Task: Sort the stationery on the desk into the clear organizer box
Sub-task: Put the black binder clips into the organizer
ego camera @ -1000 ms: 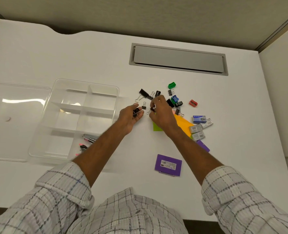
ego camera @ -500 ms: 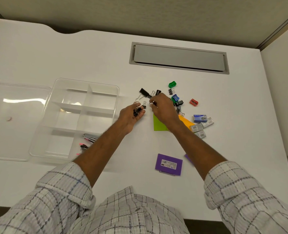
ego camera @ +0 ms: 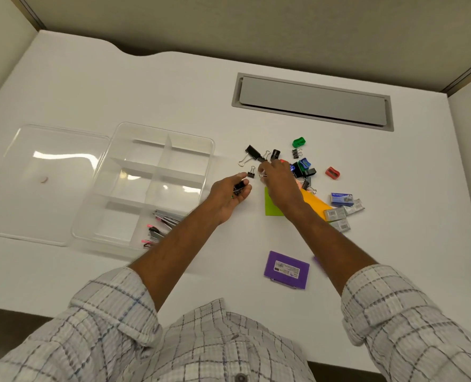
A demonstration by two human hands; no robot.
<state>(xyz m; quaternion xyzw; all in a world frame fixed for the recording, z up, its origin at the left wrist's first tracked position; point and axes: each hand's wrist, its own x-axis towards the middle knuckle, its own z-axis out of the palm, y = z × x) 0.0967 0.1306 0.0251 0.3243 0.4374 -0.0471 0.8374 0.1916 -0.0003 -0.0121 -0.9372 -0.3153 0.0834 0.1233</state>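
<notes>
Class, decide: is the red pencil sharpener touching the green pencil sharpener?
Apart. The head view shows bare white desk between the red pencil sharpener and the green pencil sharpener.

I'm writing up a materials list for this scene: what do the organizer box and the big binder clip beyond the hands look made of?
The organizer box looks like clear glossy plastic: the desk shows through it and its floor throws bright glare. The big binder clip seems metal: a matte black folded body with thin, shiny silver wire handles. Neither can be confirmed by look alone.
</notes>
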